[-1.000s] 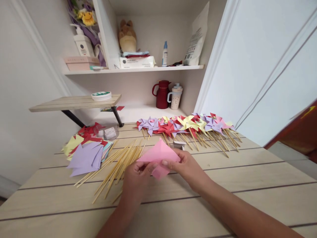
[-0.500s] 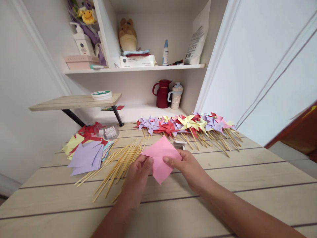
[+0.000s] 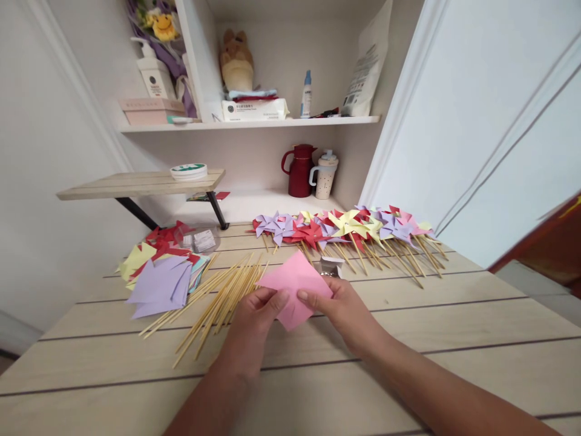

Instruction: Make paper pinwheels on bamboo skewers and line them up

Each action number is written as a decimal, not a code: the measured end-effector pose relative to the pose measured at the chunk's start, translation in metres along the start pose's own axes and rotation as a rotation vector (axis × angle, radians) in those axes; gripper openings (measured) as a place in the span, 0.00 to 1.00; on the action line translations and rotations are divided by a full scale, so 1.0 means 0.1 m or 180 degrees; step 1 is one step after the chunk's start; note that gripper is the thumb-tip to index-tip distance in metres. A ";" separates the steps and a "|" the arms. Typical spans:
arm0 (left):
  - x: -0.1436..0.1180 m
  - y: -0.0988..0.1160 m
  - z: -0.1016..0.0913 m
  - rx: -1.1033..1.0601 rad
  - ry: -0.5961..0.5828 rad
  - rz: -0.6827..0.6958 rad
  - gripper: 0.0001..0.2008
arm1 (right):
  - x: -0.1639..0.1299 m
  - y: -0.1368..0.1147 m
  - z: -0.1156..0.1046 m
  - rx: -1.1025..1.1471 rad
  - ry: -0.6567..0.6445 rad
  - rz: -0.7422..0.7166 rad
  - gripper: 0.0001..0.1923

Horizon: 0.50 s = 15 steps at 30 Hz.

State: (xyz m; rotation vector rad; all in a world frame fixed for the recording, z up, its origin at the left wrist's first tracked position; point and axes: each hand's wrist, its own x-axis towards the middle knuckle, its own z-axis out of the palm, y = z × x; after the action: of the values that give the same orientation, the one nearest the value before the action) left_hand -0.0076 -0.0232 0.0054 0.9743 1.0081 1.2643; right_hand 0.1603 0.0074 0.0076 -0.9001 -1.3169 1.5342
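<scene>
While both hands pinch pink paper (image 3: pixel 294 284), table (image 3: pixel 454 327)

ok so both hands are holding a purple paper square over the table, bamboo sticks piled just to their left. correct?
Not quite: the paper square is pink, not purple. The head view shows the left hand and right hand both pinching it above the table, with the bamboo sticks piled to their left. The purple sheets lie further left, untouched.

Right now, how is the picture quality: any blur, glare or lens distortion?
Head view: even, soft light, no glare; the pink paper and both hands are sharp; wide-angle lens bends the door frame and table edges outward; shadows under the skewers are faint.
</scene>
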 end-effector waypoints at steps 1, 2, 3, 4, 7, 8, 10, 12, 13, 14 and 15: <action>0.00 0.00 0.00 -0.0020 -0.0066 -0.0008 0.15 | 0.00 0.00 0.00 0.0017 0.0018 -0.0003 0.17; 0.00 0.01 0.00 -0.0031 -0.0122 -0.0010 0.15 | 0.00 -0.01 0.01 0.0032 0.0042 -0.0007 0.18; -0.01 0.01 0.01 -0.0033 -0.0155 -0.0005 0.15 | 0.00 -0.01 0.01 0.0039 0.0059 -0.0010 0.18; -0.01 0.02 0.01 -0.0028 -0.0159 -0.0001 0.15 | 0.00 -0.01 0.01 0.0036 0.0062 -0.0014 0.18; -0.01 0.01 0.01 0.0021 0.0012 -0.0007 0.15 | 0.00 0.00 0.01 -0.0026 -0.0018 -0.0023 0.18; 0.00 0.01 0.01 0.0040 0.0089 -0.0022 0.16 | 0.00 0.01 0.01 -0.0058 -0.0040 -0.0031 0.18; 0.00 0.00 0.01 0.0050 0.0266 -0.0057 0.16 | 0.01 0.02 0.01 -0.0075 -0.0018 -0.0108 0.17; 0.01 0.01 0.00 0.0012 0.0466 -0.0103 0.16 | 0.00 0.02 0.01 0.0034 0.0022 -0.0224 0.17; 0.02 0.02 -0.01 -0.0034 0.0566 -0.0122 0.16 | -0.01 0.01 0.01 0.0114 0.0014 -0.0276 0.19; 0.03 0.03 -0.02 -0.0096 0.0654 -0.0134 0.16 | -0.02 -0.01 0.02 0.0180 -0.0021 -0.0315 0.23; 0.04 0.04 -0.04 -0.0171 0.0723 -0.0137 0.16 | -0.03 -0.02 0.02 0.0200 -0.0086 -0.0353 0.29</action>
State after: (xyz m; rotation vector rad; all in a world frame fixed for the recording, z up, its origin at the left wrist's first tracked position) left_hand -0.0120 -0.0190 0.0080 0.7756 1.1574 1.3809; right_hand 0.1601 0.0042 0.0100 -0.7570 -1.3085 1.4978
